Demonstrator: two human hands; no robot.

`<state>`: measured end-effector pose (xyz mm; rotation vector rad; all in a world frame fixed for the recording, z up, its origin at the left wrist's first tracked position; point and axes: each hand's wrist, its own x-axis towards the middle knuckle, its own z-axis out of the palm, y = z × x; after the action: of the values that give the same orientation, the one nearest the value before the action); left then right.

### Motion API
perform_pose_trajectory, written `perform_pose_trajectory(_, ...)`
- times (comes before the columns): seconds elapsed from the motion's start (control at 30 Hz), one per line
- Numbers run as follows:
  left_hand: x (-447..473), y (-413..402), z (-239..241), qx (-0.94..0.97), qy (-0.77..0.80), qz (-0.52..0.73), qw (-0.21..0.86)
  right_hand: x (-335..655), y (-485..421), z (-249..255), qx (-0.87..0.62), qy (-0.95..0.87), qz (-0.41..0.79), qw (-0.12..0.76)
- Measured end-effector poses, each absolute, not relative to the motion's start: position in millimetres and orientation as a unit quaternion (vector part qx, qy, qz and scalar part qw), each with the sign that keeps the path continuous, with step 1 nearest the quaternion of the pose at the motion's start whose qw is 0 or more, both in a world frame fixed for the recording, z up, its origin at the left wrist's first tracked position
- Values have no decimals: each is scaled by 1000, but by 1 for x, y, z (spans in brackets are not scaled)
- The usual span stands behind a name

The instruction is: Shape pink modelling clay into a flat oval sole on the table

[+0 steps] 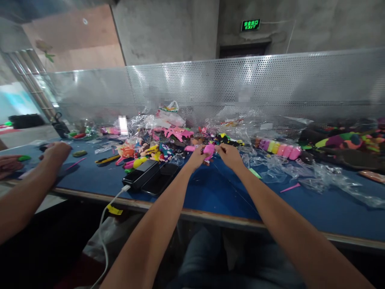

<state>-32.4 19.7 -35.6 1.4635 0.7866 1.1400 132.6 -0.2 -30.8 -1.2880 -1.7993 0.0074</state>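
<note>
Both my arms reach out over a blue table (210, 192). My left hand (197, 157) and my right hand (230, 155) meet above the table and pinch a small pink clay piece (208, 151) between them, fingers closed on it. Just beyond my hands lies a heap of colourful clay figures (156, 150) mixed with clear plastic wrap. I cannot make out the pink piece's shape.
A black power bank (140, 174) with a white cable and a dark phone (161, 178) lie left of my hands. A row of pastel clay blocks (278, 149) sits at right among crumpled plastic (300, 170). Another person's arm and hand (55, 152) rest at left. A perforated metal screen (240, 88) backs the table.
</note>
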Motion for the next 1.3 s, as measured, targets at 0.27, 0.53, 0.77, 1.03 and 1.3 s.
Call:
perform_pose_trajectory(0.27, -41, 34, -42, 578, 320, 544, 517, 132, -5, -28, -463, -716, 74, 517)
perform_pose_trajectory(0.53, -38, 21, -34, 538, 252, 545, 592, 123, -9, -27, -445, -706, 106, 541)
perform_pose_trajectory(0.77, -37, 20, -34, 533, 288, 515, 606, 124, -6, -29, -446, -713, 95, 532)
perform_pose_trajectory(1.03, -34, 14, -32, 563, 258, 484, 618, 118, 0, -35, -496, -679, 79, 534)
perform_pose_trajectory(1.3, -32, 22, -35, 541, 262, 524, 604, 116, -6, -27, -463, -680, 84, 562)
